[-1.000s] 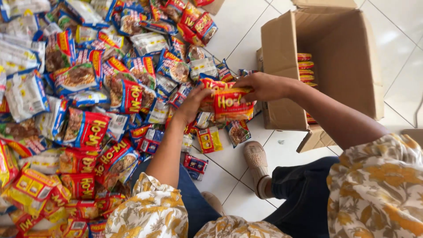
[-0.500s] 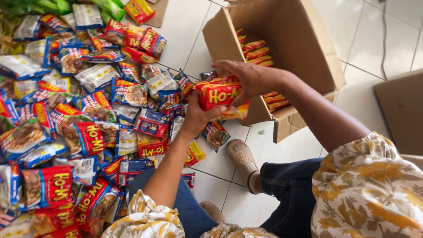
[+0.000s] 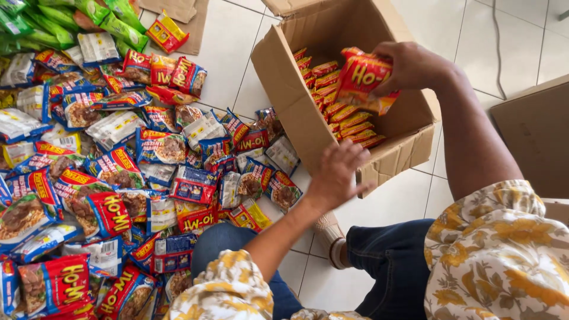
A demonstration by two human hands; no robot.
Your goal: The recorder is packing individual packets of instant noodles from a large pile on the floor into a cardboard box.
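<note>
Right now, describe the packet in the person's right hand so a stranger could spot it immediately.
Find the open cardboard box on the white tiled floor. Above its rows of stacked packets, the right hand holds a red packet with big yellow lettering. It is the only packet lifted clear of the rows.

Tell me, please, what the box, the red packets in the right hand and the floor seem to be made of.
Box: brown corrugated cardboard, matte; raw folded flap edges show.
Packets: thin plastic film, probably, glossy and crinkled, with printed faces.
Floor: white glazed tile, it seems; smooth, with a slight sheen and straight grout lines.
Right hand grips the packets over the box.
</note>
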